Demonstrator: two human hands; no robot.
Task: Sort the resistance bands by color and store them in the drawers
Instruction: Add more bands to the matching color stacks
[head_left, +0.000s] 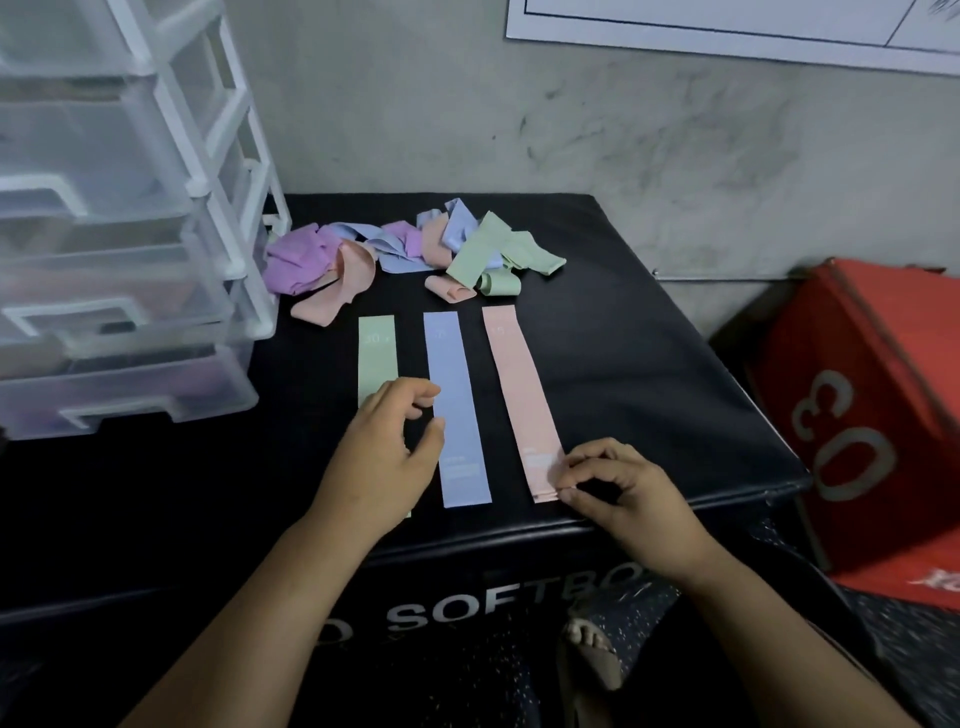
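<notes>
**Fig.** Sorting stage, head view. R hand (618, 493) lay at the near-right of the black padded box (675, 374). Its fingers were curled, w/ thumb & forefinger tips pinching the near right corner of the pink band (519, 384). L hand (387, 452) was over the near half of the green band (377, 358), fingers loosely bent w/ nothing gripped. Whether it touched that band could not be told. Its thumb tip reached the left edge of the blue band (454, 405).

The three bands lay flat & straight, side by side w/ gaps btwn them, running from the near edge toward the wall (623, 130). Green was at left, blue in the middle, pink at right. Pale print showed at the far end of each. Only "30" on the green could be read; the rest was too blurred.

Behind them, toward the far edge of the box top, sat a heap of bands (415, 249), crumpled & overlapping. It ran purple at left, then pink & blue, w/ green at right. The heap's left end lay just beside the drawer unit (119, 234), a clear plastic stack w/ white frame on the box's left side. Faint pink & purple tints showed through its lower drawers (119, 384). White letters "SOFTBO" showed on the box front. A red box (872, 415) stood off to the right, by the wall.
</notes>
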